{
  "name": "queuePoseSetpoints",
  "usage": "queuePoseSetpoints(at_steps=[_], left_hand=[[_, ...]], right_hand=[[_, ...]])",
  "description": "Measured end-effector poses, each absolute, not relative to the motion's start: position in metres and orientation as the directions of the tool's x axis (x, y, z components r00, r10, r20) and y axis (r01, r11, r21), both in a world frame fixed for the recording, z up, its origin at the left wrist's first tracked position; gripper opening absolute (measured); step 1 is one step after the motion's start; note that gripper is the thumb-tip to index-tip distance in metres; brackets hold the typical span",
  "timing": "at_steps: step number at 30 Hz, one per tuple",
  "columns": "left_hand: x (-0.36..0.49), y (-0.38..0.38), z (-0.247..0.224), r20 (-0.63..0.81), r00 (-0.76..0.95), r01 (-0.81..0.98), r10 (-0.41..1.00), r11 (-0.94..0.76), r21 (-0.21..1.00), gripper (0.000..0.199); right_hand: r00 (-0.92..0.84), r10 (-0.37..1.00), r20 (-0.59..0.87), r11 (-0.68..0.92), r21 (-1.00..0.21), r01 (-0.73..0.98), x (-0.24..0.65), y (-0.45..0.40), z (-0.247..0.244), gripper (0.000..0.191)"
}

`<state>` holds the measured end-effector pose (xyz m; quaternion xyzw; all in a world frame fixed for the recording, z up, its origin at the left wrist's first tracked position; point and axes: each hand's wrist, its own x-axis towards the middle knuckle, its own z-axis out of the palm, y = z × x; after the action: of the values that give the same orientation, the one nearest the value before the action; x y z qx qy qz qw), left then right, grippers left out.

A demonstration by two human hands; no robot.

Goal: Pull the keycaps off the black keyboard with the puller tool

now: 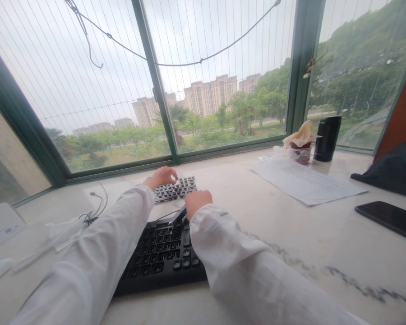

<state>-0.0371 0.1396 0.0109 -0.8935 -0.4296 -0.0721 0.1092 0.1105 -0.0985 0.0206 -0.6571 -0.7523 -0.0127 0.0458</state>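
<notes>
A black keyboard lies on the pale marble counter, many of its key positions showing bare square sockets, with some keys still on at its right side. Beyond it sits a tray of loose dark keycaps. My left hand is over the tray's far left part, thumb and finger pinched near a small dark keycap. My right hand is closed around a dark tool, which slants down to the keyboard's upper edge.
Cables and clear plastic lie at the left beside a white box. To the right are a printed paper, a black bottle, a crumpled wrapper, a phone and dark cloth. Windows stand behind.
</notes>
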Motion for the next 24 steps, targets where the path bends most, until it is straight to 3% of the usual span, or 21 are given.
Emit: queuePoseSetpoints(at_steps=[24], left_hand=[[-0.034,0.149,0.007,0.104,0.654,0.755,0.749,-0.639,-0.146,0.031]], right_hand=[[-0.113,0.992,0.059,0.117,-0.068,0.991,0.110,-0.097,0.020,0.033]])
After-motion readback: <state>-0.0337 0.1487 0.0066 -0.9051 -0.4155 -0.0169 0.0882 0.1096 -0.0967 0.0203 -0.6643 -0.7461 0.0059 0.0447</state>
